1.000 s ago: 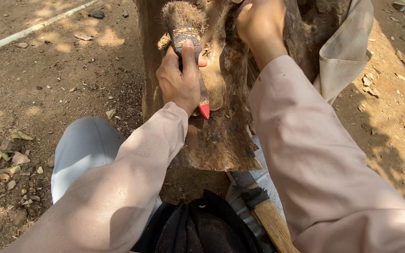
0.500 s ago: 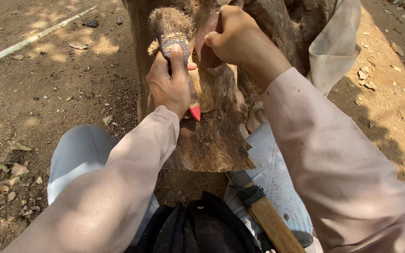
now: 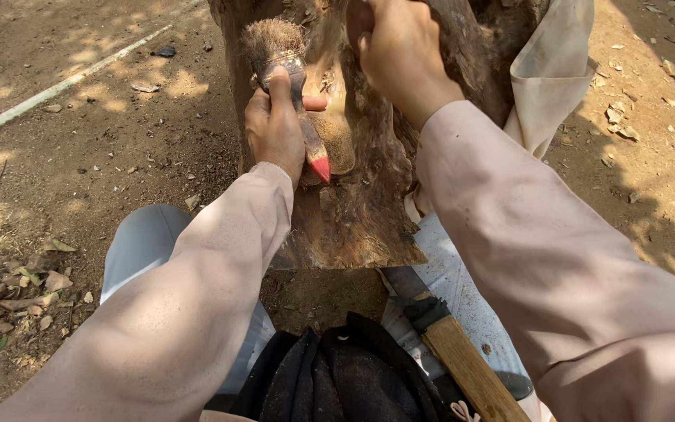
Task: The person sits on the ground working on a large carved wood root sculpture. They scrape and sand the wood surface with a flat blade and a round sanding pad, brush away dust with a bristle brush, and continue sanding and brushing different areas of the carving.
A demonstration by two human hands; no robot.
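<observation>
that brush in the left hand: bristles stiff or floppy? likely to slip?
The brush bristles look splayed and frizzy, so probably soft and springy, bending under a push. The left hand wraps its tapered, red-tipped handle with one fist, which suggests it is light. The handle looks worn and dusty, so likely not very slippery. It lies against the wood.

Rough, matt wood is seen in the log. Coarse bristles, a dull metal band and a red-tipped wooden handle are shown on the brush. Smooth wood forms the tool handle.
</observation>
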